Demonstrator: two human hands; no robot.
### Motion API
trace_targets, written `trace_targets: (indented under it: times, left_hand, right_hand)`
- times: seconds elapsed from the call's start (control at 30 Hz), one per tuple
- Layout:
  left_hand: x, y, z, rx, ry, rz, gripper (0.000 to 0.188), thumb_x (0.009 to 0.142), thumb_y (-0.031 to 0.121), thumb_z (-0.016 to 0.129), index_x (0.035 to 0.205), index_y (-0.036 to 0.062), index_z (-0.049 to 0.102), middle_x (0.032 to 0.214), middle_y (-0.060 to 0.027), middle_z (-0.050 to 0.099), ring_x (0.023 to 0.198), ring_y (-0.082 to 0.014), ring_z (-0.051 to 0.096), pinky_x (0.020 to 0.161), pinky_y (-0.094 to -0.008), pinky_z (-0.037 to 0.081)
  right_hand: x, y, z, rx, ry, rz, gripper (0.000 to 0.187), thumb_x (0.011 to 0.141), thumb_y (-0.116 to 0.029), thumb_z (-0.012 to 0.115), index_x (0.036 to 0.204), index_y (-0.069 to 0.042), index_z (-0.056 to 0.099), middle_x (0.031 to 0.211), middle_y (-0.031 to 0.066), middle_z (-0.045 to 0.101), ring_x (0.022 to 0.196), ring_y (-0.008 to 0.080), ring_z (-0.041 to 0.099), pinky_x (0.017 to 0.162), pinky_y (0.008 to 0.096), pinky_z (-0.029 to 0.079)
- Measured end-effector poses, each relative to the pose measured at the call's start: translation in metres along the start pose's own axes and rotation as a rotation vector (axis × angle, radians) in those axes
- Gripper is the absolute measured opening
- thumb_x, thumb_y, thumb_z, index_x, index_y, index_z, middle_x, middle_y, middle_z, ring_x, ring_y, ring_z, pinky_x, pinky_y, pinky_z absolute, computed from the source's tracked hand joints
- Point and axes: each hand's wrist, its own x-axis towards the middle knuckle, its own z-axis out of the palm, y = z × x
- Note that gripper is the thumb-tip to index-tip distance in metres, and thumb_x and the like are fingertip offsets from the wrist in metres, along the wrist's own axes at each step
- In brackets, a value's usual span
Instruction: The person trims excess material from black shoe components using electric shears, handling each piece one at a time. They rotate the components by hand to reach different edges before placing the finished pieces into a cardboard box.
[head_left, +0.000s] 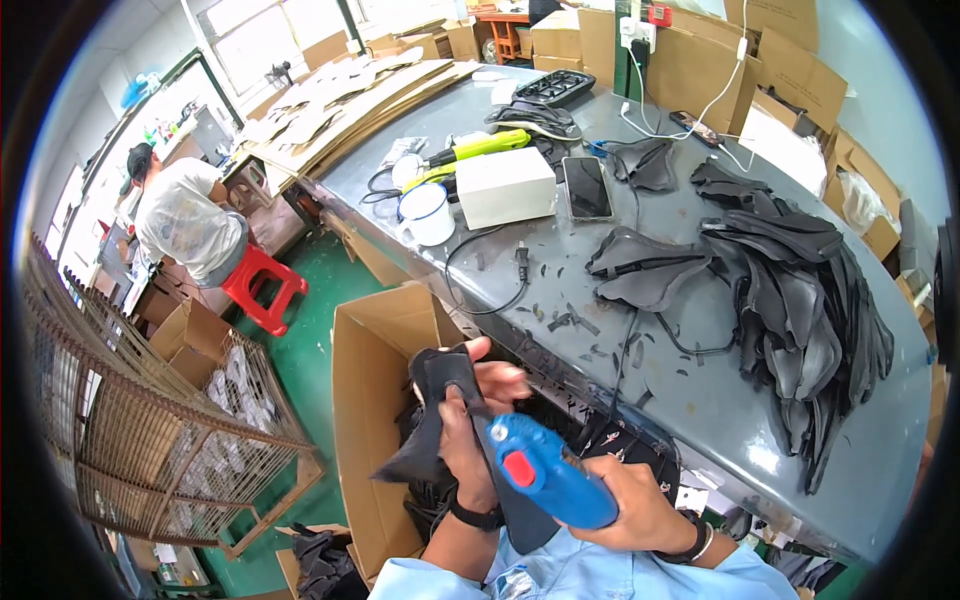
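My left hand (466,440) grips a black padded piece (438,385) over a cardboard box, its thumb pressed on the front and its fingertips showing past the far edge. One flap of the piece droops to the left. In my right hand (640,508) is a blue handheld power tool (565,480) with a red button, its rounded front end pointing up and left, next to my left wrist. The tool's working tip cannot be made out. Below the tool, dark material (528,522) hangs in front of my blue clothing.
An open cardboard box (375,345) stands against the grey table (690,390). Similar black pieces (790,290) are heaped at the table's right, with black scraps nearby. A phone (587,188), white box (505,185), mug (426,214) and cable lie farther back. Someone sits on a red stool (265,288).
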Motion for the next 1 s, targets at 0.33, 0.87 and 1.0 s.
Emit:
trace_targets:
  times: [0.33, 0.87, 1.0]
  left_hand:
    - [0.002, 0.03, -0.012, 0.269, 0.029, -0.013, 0.033, 0.084, 0.014, 0.064, 0.111, 0.0021, 0.05, 0.076, -0.0117, 0.061, 0.059, -0.0129, 0.057, 0.048, -0.0217, 0.046]
    - [0.002, 0.047, -0.016, 0.577, -0.121, -0.161, 0.029, 0.082, 0.008, 0.064, 0.109, 0.0001, 0.057, 0.081, -0.0105, 0.062, 0.066, -0.013, 0.059, 0.056, -0.0223, 0.047]
    - [0.006, 0.054, -0.023, 0.46, -0.188, -0.278, 0.029, 0.082, -0.001, 0.064, 0.11, -0.0012, 0.059, 0.093, -0.0093, 0.064, 0.076, -0.0141, 0.064, 0.065, -0.0235, 0.051]
  right_hand:
    - [-0.002, 0.007, -0.002, -0.343, 0.111, -0.009, 0.056, 0.066, -0.024, 0.084, 0.102, 0.003, 0.051, 0.074, 0.0128, 0.064, 0.059, 0.0241, 0.066, 0.055, 0.0304, 0.052]
    - [-0.003, 0.005, -0.006, -0.326, 0.09, -0.021, 0.05, 0.066, -0.018, 0.078, 0.106, -0.001, 0.052, 0.072, 0.0139, 0.065, 0.06, 0.0291, 0.065, 0.055, 0.0358, 0.051]
    - [-0.003, 0.002, -0.01, -0.312, 0.066, -0.013, 0.051, 0.066, -0.024, 0.083, 0.098, 0.002, 0.053, 0.076, 0.0134, 0.065, 0.061, 0.0245, 0.067, 0.056, 0.0311, 0.052]
